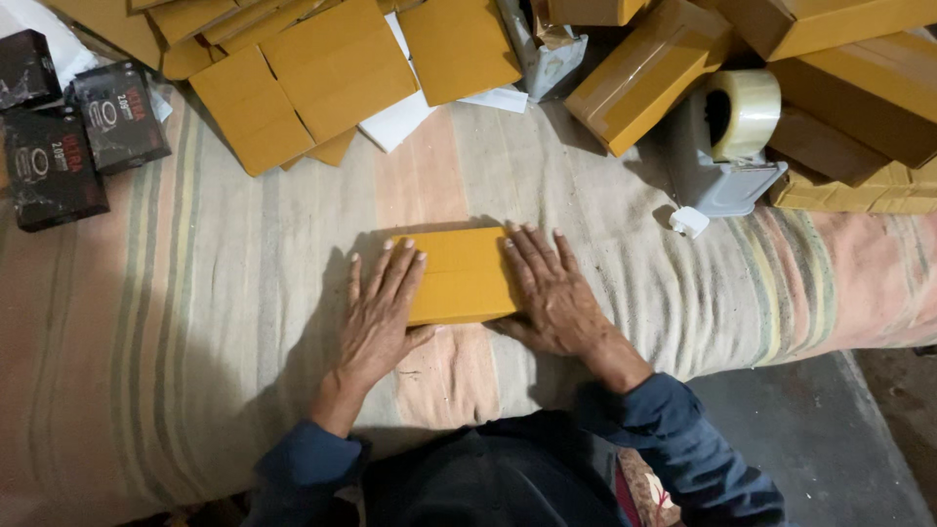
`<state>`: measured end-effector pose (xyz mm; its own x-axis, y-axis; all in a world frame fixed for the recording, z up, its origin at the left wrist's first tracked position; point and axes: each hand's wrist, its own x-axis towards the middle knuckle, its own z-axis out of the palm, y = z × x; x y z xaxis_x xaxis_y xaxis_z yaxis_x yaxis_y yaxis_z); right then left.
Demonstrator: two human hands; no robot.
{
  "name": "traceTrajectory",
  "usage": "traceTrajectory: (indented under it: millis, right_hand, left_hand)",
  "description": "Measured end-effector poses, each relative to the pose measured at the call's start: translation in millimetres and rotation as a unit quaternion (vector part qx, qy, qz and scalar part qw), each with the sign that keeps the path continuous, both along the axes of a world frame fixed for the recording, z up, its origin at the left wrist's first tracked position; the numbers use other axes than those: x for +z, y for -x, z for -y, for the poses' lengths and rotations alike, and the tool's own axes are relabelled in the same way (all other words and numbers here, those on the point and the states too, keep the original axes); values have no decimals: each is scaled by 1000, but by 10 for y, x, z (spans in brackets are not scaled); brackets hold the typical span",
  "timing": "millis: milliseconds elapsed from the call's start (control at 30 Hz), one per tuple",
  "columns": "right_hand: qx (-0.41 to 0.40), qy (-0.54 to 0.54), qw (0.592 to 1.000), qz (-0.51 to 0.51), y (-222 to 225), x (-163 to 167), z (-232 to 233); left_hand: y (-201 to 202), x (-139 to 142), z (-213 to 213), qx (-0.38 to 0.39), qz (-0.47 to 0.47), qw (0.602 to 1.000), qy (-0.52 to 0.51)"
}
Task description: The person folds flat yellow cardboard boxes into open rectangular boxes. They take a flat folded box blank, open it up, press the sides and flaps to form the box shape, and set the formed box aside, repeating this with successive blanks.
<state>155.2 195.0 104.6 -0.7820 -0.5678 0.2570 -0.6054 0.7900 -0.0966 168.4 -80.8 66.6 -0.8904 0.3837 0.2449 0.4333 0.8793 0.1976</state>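
1. Your left hand (pixel 379 317) lies flat, fingers spread, on the left edge of the small yellow box (pixel 459 275), gripping nothing, only pressing.
2. Your right hand (pixel 549 293) mirrors it on the box's right edge, palm down and open, so the box is pinned from both sides and, I judge, kept from sliding on the soft cloth.
3. The box itself sits flat on the striped blanket (pixel 195 322), straight ahead of your body (a seam line runs across its top face).
4. Beyond the box and to its right stands the grey tape dispenser (pixel 727 146) with its clear roll, near but not touching the box.
5. Behind the box, flat yellow cardboard blanks (pixel 332 63) lie fanned out in a loose pile.
6. Far to the box's left sit black printed packages (pixel 68 137); to its far right, closed yellow cartons (pixel 849 88) are stacked.
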Motion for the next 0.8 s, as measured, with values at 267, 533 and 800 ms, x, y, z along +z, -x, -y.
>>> traceTrajectory:
  millis: [267,533,800]
  right_hand:
    - [-96,-52,994,-10,70,-186,221]
    - [-133,-39,990,-18,410,-418,371]
    - [-193,136,969,70,332,-403,197]
  left_hand:
    - [229,-170,-371,5,-34,998,-56]
    - [488,17,-382,47,53,997,-39]
    - [462,-62,-209,186,126,942,-249]
